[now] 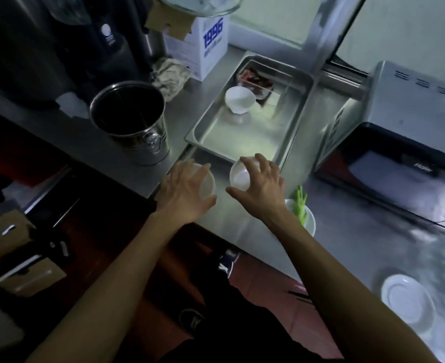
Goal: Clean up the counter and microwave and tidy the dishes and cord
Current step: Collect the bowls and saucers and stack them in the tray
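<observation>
1. Both forearms reach forward over the near edge of the steel bench (352,239), palms down, each hand over a small white bowl.
2. The left hand (187,191) lies over the left bowl (208,180), fingers curved around its rim – it grips the bowl from above, so only the bowl's right side shows past the knuckles.
3. The right hand (260,186) holds the right bowl (238,175) by the rim, fingers spread over the far edge and thumb stretched along the near side; the bowl tilts, its white inside facing left.
4. The two bowls are near each other but apart, just in front of the near edge of the metal tray (289,142).
5. In the tray a third white bowl (239,98) stands toward the far end, beside some dark red packets (255,79).
6. Just right of the right wrist a white dish (310,222) holds green stalks (300,203).
7. A white saucer (408,302) lies on the bench at the lower right, well apart from the hands.
8. The microwave (399,150) stands to the right – a steel bucket (131,121), a crumpled cloth (170,76) and a white carton (205,45) sit to the left and behind.
</observation>
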Tool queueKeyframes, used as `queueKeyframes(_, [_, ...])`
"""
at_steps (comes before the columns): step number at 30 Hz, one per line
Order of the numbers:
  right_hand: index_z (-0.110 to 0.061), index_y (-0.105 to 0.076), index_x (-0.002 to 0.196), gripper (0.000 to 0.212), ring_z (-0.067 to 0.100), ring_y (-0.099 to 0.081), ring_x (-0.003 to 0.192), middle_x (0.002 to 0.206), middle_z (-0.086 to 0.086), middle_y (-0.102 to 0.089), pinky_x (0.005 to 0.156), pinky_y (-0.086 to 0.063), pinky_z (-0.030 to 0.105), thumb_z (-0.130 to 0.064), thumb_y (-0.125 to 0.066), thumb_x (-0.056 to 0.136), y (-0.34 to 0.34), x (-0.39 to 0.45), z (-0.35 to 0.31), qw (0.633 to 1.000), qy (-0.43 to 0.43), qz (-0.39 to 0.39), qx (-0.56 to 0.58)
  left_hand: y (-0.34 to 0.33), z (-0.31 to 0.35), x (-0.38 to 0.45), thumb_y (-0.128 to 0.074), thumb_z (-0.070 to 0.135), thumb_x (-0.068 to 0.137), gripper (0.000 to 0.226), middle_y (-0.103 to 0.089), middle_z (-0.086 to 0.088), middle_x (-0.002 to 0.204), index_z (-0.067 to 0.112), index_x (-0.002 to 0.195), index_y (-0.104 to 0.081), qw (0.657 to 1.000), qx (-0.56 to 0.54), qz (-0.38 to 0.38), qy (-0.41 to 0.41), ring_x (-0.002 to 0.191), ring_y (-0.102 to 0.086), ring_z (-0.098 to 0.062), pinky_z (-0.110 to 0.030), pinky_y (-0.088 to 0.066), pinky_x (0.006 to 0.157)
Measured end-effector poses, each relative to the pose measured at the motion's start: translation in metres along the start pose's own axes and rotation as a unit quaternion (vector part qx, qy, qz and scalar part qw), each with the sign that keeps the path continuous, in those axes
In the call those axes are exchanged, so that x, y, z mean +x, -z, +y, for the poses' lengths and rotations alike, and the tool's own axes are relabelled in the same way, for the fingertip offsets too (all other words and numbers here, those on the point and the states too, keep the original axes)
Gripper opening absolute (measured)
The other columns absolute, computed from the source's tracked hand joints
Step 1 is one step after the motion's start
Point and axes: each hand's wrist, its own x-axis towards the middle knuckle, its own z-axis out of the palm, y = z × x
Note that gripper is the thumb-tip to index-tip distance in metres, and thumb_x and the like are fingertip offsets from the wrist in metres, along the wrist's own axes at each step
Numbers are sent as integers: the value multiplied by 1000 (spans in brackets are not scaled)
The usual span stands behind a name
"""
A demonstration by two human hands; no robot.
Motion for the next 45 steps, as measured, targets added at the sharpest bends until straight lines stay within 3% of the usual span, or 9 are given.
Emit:
queueKeyframes(5, [-36, -38, 143, 81, 35, -25, 141, 156, 2, -29, 109, -33, 56, -58, -74, 74, 9, 55, 20, 999, -33, 18, 23, 14, 6, 69, -60, 63, 72, 80, -29, -1, 152, 39, 145, -36, 999, 29, 27, -18, 141, -23, -29, -55, -30, 107])
queueKeyframes(10, [-37, -38, 141, 79, 33, -22, 143, 157, 0, -27, 111, -30, 56, -59, -72, 74, 16, 110, 34, 998, -45, 16, 39, 22, 13, 130, -59, 70, 73, 81, -31, -3, 151, 39, 144, -35, 997, 51, 49, -37, 138, -27, -29, -53, -34, 103])
queueKeyframes(25, [-37, -33, 148, 83, 31, -18, 146, 160, 1, -22, 113, -28, 54, -64, -69, 77, 21, 200, 68, 992, -122, 11, 25, 11, 52, 277, -60, 70, 75, 85, -29, -5, 153, 39, 148, -28, 993, 15, -19, -112, 143, -24, -30, -55, -32, 111])
queueKeyframes(31, [-40, -32, 147, 81, 30, -17, 147, 160, -2, -20, 114, -28, 54, -63, -68, 78, 18, 229, 69, 986, -163, 17, 37, 4, 66, 337, -63, 68, 75, 87, -25, -5, 158, 37, 148, -28, 993, 13, -34, -114, 145, -22, -33, -57, -30, 112])
queueKeyframes(37, [-42, -32, 147, 80, 27, -16, 147, 161, -4, -19, 114, -26, 54, -60, -69, 78, 12, 253, 70, 977, -204, 22, 53, -2, 74, 383, -63, 63, 83, 85, -12, -7, 163, 35, 152, -23, 994, -2, -59, -95, 149, -10, -34, -58, -18, 115])
queueKeyframes(45, [-42, -33, 147, 79, 27, -14, 148, 162, -4, -19, 116, -24, 56, -56, -71, 79, 5, 277, 81, 971, -224, 17, 78, -21, 73, 419, -65, 63, 82, 85, -15, -8, 162, 34, 151, -26, 994, -1, -66, -92, 149, -11, -33, -57, -20, 114])
